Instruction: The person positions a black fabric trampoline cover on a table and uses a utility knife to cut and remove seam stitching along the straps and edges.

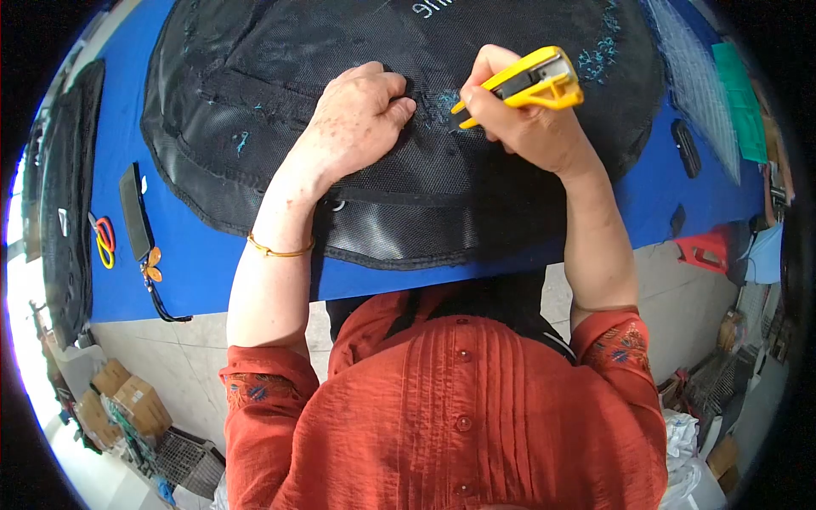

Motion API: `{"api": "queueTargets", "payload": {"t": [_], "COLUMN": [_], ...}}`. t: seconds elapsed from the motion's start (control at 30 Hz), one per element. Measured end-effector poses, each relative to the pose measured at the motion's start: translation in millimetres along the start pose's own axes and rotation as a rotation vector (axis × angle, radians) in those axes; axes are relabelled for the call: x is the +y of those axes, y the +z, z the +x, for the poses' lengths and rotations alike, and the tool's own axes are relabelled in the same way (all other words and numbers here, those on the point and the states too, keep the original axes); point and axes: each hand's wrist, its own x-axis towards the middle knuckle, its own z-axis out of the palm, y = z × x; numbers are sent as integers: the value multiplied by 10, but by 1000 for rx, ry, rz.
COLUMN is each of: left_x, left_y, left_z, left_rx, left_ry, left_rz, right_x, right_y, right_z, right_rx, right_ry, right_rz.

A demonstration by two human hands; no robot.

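Note:
A large rounded black mesh fabric piece (399, 183) lies in front of me, with blue-green thread bits (599, 55) scattered over it. My left hand (361, 115) rests on its middle, fingers curled and thumb drawn in, gripping the fabric; the fingertips are partly hidden. To the right, my right hand (531, 127) is closed around a yellow hand tool (548, 85) with black and metal parts. Two narrow yellow prongs of this tool point down left, close above a patch of thread bits (442, 106). I cannot make out its exact kind.
The blue table (204, 263) carries red-and-yellow scissors (104, 242) and a phone-like dark slab (134, 208) with a strap at left. Folded black material (72, 195) lies beyond them. At right are a dark oval object (686, 149), clear plastic sheeting (701, 81) and a green piece (739, 102).

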Motion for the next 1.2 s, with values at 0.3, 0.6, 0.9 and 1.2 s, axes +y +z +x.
{"api": "queueTargets", "payload": {"t": [0.3,0.6,0.9,1.2], "left_x": [8,28,90,-109], "left_y": [-68,-74,-142,-257], "left_z": [-12,-31,-76,-99], "left_rx": [-32,-8,39,175], "left_ry": [-84,-113,-219,-295], "left_rz": [-64,-46,-124,-221], "right_x": [167,246,261,278], "right_y": [-116,-127,-122,-131], "right_z": [75,83,90,93], "right_rx": [145,208,226,199], "right_ry": [482,468,458,451], "right_rz": [370,478,580,606]}}
